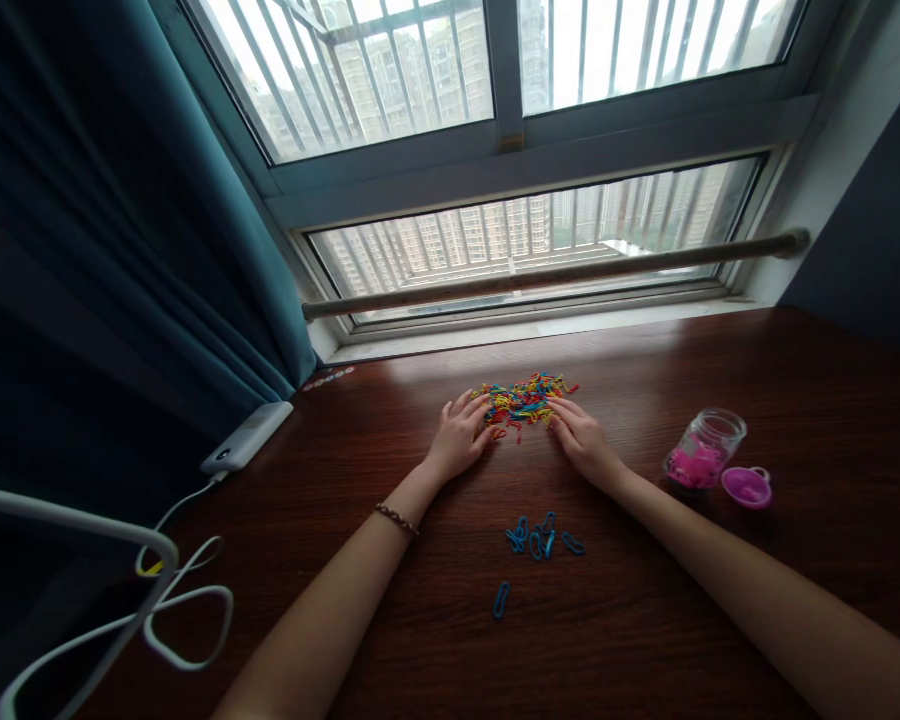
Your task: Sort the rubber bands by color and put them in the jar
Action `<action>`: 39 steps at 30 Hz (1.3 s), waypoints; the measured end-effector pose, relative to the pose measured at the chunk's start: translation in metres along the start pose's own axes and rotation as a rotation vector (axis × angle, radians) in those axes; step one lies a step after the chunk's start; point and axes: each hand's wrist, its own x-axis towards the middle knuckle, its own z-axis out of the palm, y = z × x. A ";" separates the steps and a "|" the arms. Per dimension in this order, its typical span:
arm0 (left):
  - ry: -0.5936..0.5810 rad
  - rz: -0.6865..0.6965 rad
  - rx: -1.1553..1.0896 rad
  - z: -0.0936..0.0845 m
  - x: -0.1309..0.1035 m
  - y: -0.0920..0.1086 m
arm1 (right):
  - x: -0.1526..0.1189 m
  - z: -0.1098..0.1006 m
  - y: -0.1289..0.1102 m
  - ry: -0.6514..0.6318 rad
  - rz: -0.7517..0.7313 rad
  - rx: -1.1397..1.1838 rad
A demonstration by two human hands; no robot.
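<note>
Head view: a heap of coloured clips (523, 400) is flanked on the tabletop (442, 650) by the left hand (459, 437) and right hand (586, 445), fingers loosely spread, though a pinched piece could be missed. Light, springy, slippery pieces are expected, best gripped mid-length; no lettering can be read on the jar (720, 427).

At the frame's center, the left hand (459, 437) and right hand (586, 447) touch opposite sides of a multicolored pile of clips (523, 402). Loose blue clips (550, 543) lie at lower center, 1 below the others. At right, a glass jar (722, 426) of pink pieces (695, 464) sits beside a pink lid (748, 488); a curtain (217, 230) hangs upper left.
</note>
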 end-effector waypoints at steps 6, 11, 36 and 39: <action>-0.041 -0.012 -0.006 0.003 0.001 -0.002 | 0.001 -0.005 -0.001 0.091 0.081 0.109; 0.001 -0.014 -0.031 0.002 0.000 -0.003 | 0.000 -0.006 -0.004 0.115 0.109 0.097; 0.030 0.006 -0.029 0.003 0.000 -0.003 | -0.004 -0.013 -0.018 0.186 0.090 0.143; 0.049 -0.004 -0.035 0.003 0.000 -0.003 | -0.005 -0.015 -0.029 0.097 0.169 0.358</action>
